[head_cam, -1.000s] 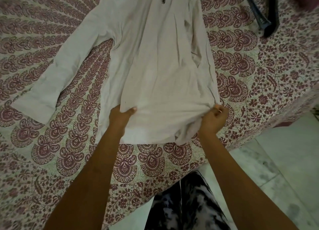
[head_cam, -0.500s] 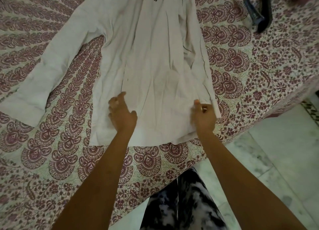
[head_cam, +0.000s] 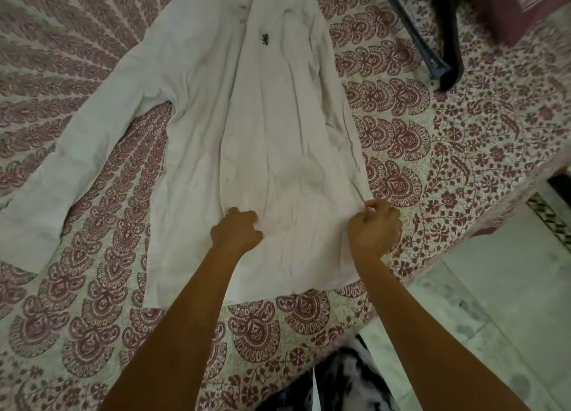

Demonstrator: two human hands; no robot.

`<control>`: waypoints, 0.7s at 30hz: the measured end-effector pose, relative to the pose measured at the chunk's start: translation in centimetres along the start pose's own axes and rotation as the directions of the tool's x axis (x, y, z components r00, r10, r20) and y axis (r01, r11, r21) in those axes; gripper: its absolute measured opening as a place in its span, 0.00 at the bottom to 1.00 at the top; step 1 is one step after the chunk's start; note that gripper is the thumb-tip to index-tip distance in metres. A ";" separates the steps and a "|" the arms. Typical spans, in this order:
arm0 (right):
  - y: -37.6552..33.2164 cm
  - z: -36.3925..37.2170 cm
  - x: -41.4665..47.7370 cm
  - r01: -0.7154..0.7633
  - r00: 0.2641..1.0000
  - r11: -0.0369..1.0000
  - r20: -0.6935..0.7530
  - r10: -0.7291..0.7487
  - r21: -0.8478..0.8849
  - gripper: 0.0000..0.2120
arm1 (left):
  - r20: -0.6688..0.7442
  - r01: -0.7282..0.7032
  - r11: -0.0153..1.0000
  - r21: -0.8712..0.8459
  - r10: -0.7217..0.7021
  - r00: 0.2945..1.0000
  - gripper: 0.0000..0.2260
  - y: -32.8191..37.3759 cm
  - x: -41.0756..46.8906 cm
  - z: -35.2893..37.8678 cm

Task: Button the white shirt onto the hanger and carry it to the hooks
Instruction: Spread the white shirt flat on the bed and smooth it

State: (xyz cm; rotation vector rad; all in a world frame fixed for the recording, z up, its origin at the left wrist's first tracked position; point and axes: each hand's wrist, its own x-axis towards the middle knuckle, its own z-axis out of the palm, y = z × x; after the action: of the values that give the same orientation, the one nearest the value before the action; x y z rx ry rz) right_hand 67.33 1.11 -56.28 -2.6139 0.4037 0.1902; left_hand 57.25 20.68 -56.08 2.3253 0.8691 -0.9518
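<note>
Head view: the left grip (head_cam: pixel 236 230) and right grip (head_cam: pixel 374 225), flat half a second ago, now curl tight, pinching the lower front of the white shirt (head_cam: pixel 278 132) spread on the bed (head_cam: pixel 463 163), so straightening likely goes on and buttoning waits.

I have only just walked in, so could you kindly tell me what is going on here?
A person stands at the bed's edge with a white shirt laid flat, front up, on the patterned bedspread, one sleeve stretched out sideways. Both hands are at its lower part: the left hand grips the front panel's fabric, and the right hand pinches the side edge. No hanger shows in the shirt. A dark object lies apart, farther back; I cannot tell what it is.
</note>
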 end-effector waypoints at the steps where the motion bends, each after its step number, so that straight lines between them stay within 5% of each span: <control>1: -0.7 0.2 0.7 0.030 1.000 0.999 0.002 -0.030 0.033 0.12 | -0.035 0.010 1.000 0.019 -0.009 0.999 0.22 0.5 0.3 -0.7; 7: -6.0 1.7 6.2 0.025 0.993 0.995 0.115 -0.037 0.099 0.15 | -0.269 -0.144 0.932 -0.331 0.053 0.962 0.15 4.4 3.6 -5.8; 11: -8.1 2.7 10.1 -0.042 0.939 0.992 0.333 0.080 -0.119 0.27 | -0.391 -0.171 0.923 -0.344 0.025 0.920 0.19 7.1 7.5 -9.1; 14: -8.0 3.2 12.0 0.038 0.872 0.988 0.488 0.041 -0.151 0.20 | -0.293 -0.108 0.950 -0.291 0.019 0.956 0.26 8.4 11.2 -10.5; 17: -7.7 2.5 13.4 0.037 0.945 0.997 0.321 -0.058 0.071 0.12 | -0.114 -0.019 0.978 -0.206 -0.005 0.994 0.28 9.1 13.4 -10.7; 21: -7.1 -1.0 18.2 -0.112 0.991 0.952 -0.044 0.129 0.284 0.13 | -0.073 0.055 0.992 -0.115 -0.064 0.995 0.28 10.1 14.3 -10.9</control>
State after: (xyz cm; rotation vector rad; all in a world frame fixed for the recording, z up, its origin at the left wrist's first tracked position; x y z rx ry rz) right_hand 86.87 2.07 -56.03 -2.3208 0.5693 0.0849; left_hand 77.07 25.94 -57.82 2.2636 1.0023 -0.8200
